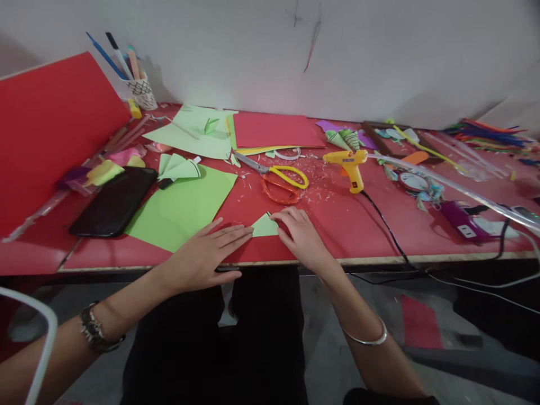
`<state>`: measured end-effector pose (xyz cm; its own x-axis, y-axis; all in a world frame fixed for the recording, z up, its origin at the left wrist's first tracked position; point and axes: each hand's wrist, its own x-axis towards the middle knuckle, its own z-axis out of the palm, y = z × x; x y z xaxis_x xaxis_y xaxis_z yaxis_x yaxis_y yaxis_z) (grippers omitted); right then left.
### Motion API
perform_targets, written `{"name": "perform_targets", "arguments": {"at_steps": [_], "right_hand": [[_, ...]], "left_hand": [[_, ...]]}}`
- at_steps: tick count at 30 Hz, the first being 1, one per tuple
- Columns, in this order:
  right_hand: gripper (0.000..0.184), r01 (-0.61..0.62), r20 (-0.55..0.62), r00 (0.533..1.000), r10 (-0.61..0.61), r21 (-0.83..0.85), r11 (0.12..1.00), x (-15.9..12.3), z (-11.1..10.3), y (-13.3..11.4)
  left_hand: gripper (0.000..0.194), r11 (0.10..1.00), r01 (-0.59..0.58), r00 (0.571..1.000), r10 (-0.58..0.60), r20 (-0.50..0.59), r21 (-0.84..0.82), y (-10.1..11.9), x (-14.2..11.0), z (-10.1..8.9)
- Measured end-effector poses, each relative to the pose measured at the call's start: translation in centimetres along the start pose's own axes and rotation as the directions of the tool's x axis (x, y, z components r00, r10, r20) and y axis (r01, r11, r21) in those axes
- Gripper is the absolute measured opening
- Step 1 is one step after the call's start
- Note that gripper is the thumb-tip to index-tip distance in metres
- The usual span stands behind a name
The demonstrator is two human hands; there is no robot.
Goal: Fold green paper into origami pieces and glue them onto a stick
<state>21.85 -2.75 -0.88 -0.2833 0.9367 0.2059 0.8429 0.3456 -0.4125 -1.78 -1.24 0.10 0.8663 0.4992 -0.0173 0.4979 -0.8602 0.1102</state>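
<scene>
A small light-green paper triangle (265,226) lies flat near the table's front edge, with a dark mark at its top corner. My left hand (202,254) is open, its fingers stretched out flat and the tips touching the triangle's left end. My right hand (301,235) has bent fingers closed at the triangle's right corner, partly hiding it. Just beyond my hands rest scissors (274,174) with one yellow and one orange handle. A green paper sheet (181,202) lies left of them, with a folded light-green paper piece (179,167) on its far edge.
A yellow glue gun (348,167) stands right of the scissors, its cord running over the front edge. At left are a black phone (113,202) and a red board (54,129). A pen cup (142,93), red sheets (276,130) and a purple socket block (464,222) surround the workspace.
</scene>
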Motion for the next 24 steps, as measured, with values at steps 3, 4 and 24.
{"name": "perform_targets", "arguments": {"at_steps": [3,4,24], "right_hand": [[0.028,-0.002,-0.027,1.000,-0.003,-0.168,0.986,-0.4,0.2,-1.0],[0.028,0.027,-0.030,0.999,-0.034,-0.229,0.973,-0.6,0.4,-1.5],[0.042,0.061,-0.065,0.995,-0.082,-0.283,0.957,-3.7,0.5,-2.8]], "left_hand": [[0.063,1.000,0.008,1.000,-0.008,0.008,-0.015,-0.4,-0.4,-0.1],[0.063,1.000,0.011,1.000,-0.011,0.006,-0.021,-0.5,-0.5,0.0],[0.065,1.000,0.012,0.999,-0.011,-0.039,0.023,-0.1,-0.4,0.3]]}}
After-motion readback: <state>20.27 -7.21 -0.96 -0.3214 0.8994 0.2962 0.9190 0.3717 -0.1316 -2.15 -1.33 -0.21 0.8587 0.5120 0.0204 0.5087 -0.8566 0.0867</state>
